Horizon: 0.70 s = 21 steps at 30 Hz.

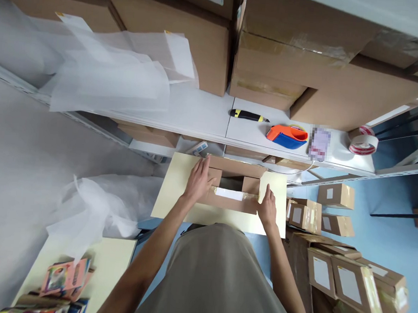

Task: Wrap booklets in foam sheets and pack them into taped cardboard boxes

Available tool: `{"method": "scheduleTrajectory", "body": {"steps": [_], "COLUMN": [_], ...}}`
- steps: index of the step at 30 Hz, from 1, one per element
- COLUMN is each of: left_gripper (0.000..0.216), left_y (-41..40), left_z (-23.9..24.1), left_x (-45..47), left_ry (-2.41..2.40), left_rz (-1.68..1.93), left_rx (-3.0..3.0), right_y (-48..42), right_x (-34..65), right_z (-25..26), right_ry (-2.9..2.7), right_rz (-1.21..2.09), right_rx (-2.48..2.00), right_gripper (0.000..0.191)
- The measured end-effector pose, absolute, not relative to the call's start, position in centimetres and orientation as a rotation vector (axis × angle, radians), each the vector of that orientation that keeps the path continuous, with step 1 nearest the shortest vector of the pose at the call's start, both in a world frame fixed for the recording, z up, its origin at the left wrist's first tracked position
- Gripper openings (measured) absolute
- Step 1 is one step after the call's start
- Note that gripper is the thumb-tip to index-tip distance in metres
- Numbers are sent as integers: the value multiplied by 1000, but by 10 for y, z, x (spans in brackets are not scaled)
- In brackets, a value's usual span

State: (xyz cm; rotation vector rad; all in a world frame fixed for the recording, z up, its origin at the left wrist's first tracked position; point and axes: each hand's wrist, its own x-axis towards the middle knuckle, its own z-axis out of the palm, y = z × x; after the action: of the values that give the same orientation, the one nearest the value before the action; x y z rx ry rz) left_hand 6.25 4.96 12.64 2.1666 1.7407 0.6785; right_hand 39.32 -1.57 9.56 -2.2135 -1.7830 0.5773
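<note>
A small cardboard box (pixel 231 203) stands on a pale yellow table (pixel 174 187) in front of me, its top flaps partly folded with a dark gap in the middle and a white label on the near flap. My left hand (pixel 198 179) lies flat on the left flap, fingers stretched out. My right hand (pixel 268 206) presses against the box's right end with its fingers together and extended. Neither hand holds anything.
A white shelf (pixel 205 113) behind the table carries a black and yellow utility knife (pixel 247 115), an orange and blue tape dispenser (pixel 287 136), tape rolls (pixel 363 143), large cartons and white foam sheets (pixel 110 78). Sealed small boxes (pixel 344 275) pile at the right. Books (pixel 60 279) lie lower left.
</note>
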Motion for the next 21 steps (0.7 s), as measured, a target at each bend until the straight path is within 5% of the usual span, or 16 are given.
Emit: {"method": "scheduleTrajectory", "body": {"steps": [7,11,16,21], "left_gripper": [89,61,33,27], "left_y": [53,61,35,6], "left_z": [120,124,104,67], "left_x": [55,50,35,33], "left_ry": [1763,1722,1706,1737], "left_rz": [887,870,794,831], "left_rx": [2056,2048,2009,1862], "right_y": [-30,-28,-24,-20], "right_x": [396,396,397,397], "right_z": [87,91,89,80], "right_ry": [-1691,-1701,-1783,-1752], "right_rz": [584,588,614,771], "right_rx": [-2124,-2086,-2063,-2059], "right_gripper": [103,101,72,48]}}
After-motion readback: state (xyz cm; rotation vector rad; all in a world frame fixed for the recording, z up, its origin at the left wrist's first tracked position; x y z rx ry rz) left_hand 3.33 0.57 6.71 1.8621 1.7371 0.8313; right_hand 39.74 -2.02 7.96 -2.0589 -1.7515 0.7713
